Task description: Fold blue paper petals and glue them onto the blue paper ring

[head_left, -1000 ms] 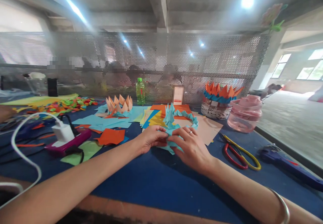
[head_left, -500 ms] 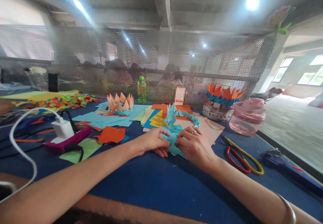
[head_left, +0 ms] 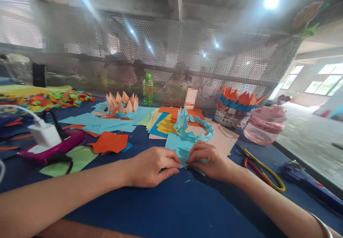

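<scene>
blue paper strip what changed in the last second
Both hands slid lower toward the near table edge. The left hand now lies flatter beside the light-blue folded paper strip, and the right hand stays on its end, where a flat part now shows. The orange paper and scissors stayed put.

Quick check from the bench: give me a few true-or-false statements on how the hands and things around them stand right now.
1. The left hand and right hand are both on the light-blue folded paper. True.
2. The left hand is holding the scissors. False: they lie on the blue tabletop, to the right of the right hand, untouched.
3. A green plastic bottle stands upright beyond the papers. True.
4. The metal bangle is on the left wrist. False: it is on the right wrist.
</scene>
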The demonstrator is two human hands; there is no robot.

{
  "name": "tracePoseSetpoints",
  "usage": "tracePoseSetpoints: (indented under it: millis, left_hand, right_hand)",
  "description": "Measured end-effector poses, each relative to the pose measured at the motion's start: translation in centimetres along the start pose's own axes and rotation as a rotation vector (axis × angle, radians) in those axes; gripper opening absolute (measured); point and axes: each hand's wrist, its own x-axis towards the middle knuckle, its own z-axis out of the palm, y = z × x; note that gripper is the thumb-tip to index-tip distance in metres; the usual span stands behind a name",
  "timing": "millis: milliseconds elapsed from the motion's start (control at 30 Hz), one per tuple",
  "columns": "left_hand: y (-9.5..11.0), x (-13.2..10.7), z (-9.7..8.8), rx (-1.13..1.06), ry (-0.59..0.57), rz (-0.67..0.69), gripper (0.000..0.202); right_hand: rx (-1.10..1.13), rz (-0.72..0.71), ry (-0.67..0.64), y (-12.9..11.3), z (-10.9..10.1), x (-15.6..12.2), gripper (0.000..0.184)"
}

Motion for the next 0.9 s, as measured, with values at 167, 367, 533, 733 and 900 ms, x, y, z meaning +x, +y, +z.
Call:
tracePoseSetpoints:
  millis: [167, 367, 533, 733, 900]
  left_hand:
    - [-0.3, -0.3, -0.1, -0.042, 0.015, 0.008, 0.025]
    - [-0.1, -0.3, -0.1, -0.044, 0.005, -0.021, 0.026]
    - [-0.1, -0.2, -0.2, -0.02, -0.021, -0.028, 0.024]
    - [-0.1, -0.4, -0.2, -0.008, -0.014, -0.02, 0.023]
    - [0.0, -0.3, -0.2, -0.008, 0.049, 0.022, 0.021]
  right_hand:
    - [0.158, 0.124, -0.069, 0.2, -0.4, 0.0, 0.005]
    - [0.252, 0.247, -0.076, 0.3, -0.2, 0.4, 0.016]
    - [0.15, 0.41, -0.023, -0.5, 0.4, 0.4, 0.015]
    - [0.076, 0.503, 0.011, -1.3, 1.0, 0.8, 0.015]
    - [0.048, 0.54, 0.048, -1.3, 1.5, 0.8, 0.014]
